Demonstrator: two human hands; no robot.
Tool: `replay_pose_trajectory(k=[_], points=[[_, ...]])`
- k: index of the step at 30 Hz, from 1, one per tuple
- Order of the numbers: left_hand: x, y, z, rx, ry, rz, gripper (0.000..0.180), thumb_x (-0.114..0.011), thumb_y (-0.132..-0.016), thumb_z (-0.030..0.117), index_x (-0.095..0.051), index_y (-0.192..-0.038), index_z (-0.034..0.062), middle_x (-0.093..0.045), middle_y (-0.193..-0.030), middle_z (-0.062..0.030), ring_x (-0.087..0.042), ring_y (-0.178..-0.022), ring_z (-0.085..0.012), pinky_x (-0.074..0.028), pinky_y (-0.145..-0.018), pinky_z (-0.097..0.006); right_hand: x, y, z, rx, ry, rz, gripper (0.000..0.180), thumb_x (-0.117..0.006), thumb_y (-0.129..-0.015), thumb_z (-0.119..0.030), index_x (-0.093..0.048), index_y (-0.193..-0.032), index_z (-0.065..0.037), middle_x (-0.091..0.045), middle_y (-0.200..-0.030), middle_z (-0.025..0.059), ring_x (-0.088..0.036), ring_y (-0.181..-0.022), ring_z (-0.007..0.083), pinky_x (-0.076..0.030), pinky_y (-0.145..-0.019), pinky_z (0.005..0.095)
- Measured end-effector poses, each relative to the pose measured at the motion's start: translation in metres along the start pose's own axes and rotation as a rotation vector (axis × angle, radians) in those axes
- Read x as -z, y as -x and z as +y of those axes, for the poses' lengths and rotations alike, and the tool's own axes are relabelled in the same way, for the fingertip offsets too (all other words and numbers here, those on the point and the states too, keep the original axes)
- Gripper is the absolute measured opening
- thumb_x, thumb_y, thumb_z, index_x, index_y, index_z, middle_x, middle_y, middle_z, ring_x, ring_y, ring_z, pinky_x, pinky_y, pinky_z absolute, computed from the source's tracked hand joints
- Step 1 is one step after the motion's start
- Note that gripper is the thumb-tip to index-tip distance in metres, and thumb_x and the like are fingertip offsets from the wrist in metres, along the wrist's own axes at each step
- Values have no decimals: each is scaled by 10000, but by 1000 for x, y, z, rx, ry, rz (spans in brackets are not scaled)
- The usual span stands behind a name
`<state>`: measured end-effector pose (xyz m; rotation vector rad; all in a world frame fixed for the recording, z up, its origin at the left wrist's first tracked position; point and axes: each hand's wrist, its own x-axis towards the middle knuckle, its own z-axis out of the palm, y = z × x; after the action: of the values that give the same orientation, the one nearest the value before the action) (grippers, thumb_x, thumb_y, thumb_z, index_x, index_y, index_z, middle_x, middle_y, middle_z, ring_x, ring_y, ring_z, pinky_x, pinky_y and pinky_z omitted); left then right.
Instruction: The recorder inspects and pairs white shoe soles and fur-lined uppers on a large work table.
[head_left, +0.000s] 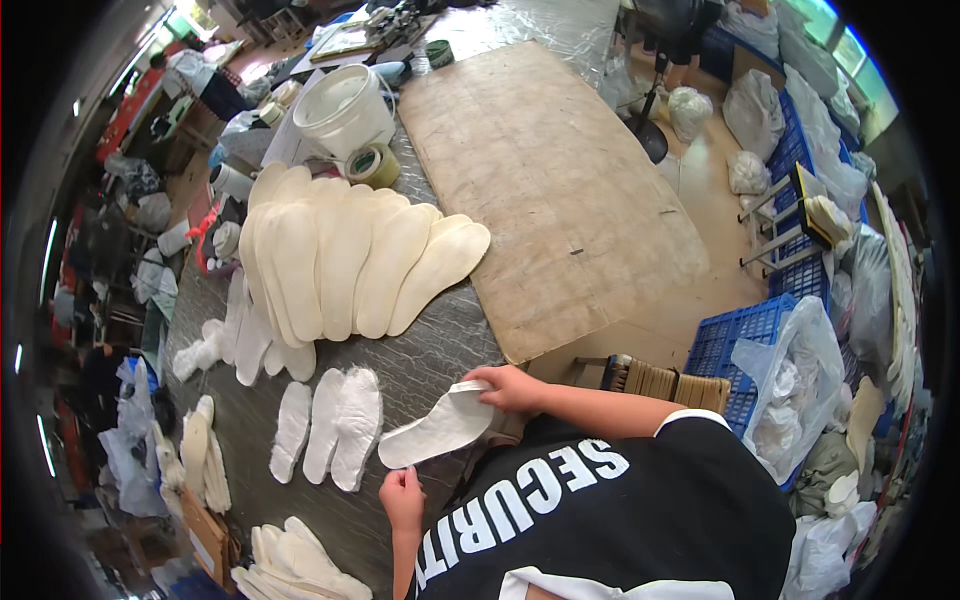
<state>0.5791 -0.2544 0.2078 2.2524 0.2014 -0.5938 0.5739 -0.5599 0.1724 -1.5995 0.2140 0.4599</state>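
A white insole is held up in front of me, tilted, one end higher at the right. My right hand grips that upper end between thumb and fingers. Close below the insole's lower left end is my left hand, its fingers closed in a pinch; whatever they hold is too small to make out. Just left of the insole, white fuzzy-edged insoles lie on the dark table. Farther back, a fanned row of cream insoles covers part of the tabletop.
A large worn board lies at the back right. Behind the cream insoles stand a white bucket and a tape roll. More insoles are piled at the near left. Blue crates and plastic bags fill the right side.
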Motion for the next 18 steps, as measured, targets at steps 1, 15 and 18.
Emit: replay_pose_trajectory(k=[1,15,18], points=[[-2,1,13,-390,-287,173,130,-593,-860,114,-609,-833,-12,-620,-847,-147,-589,-681,-265,-488,-613,-372,-8,-2,0,127,60,69,436,-622,-796,-70,-503,-1215,-92,-648,-955,182,-653,-748,286,-520,-695,366],[25,-19,-57,-391,-627,75,199,-632,-714,58,-615,-912,60,-601,-832,-159,-524,-886,-355,-423,-769,-445,87,56,110,-408,-974,82,465,-540,-927,-420,-532,-1169,-23,-584,-1163,219,-661,-785,225,-524,-566,286],[39,-8,-49,-588,-619,110,141,-648,-692,56,-559,-801,63,-572,-832,-157,-514,-832,-354,-408,-736,-464,102,67,115,-165,-1385,424,488,-502,-934,-450,-528,-1205,-46,-575,-1205,186,-629,-943,284,-520,-778,402]])
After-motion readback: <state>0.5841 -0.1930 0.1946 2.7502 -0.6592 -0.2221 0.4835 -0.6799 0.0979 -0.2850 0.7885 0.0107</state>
